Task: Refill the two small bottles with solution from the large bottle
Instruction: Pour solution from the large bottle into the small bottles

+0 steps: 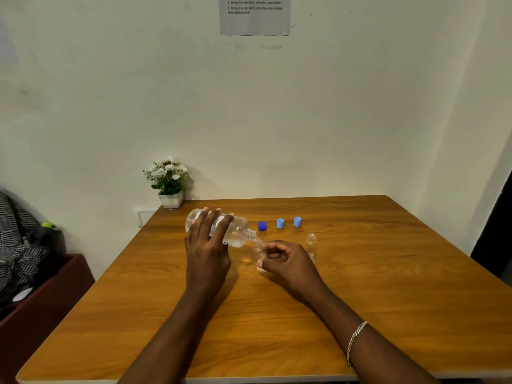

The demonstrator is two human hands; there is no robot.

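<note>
From the head camera: my left hand (208, 239) is wrapped over the large clear plastic bottle (221, 227), tipped almost flat with its open neck right at the mouth of the first small clear bottle (259, 253). My right hand (285, 259) is pinched around that small bottle, steadying it upright on the table. The second small clear bottle (311, 246) stands open just beyond my right hand.

Risk, as I judge it: two narrow mouths meeting. Tip too fast, or let the neck drift, and solution runs down the outside. My right hand sits near that second bottle too, and a nudge could topple it.

Surface now: a glossy wooden table (388, 300), with one dark blue cap (262, 225) and two light blue caps (280, 223) (297, 221) lined up behind the bottles. A white pot of artificial flowers (169, 182) sits in the far corner, a printed sheet (255, 13) is taped on the plain wall, and a bundle of checked fabric (16, 245) lies off to the left.
</note>
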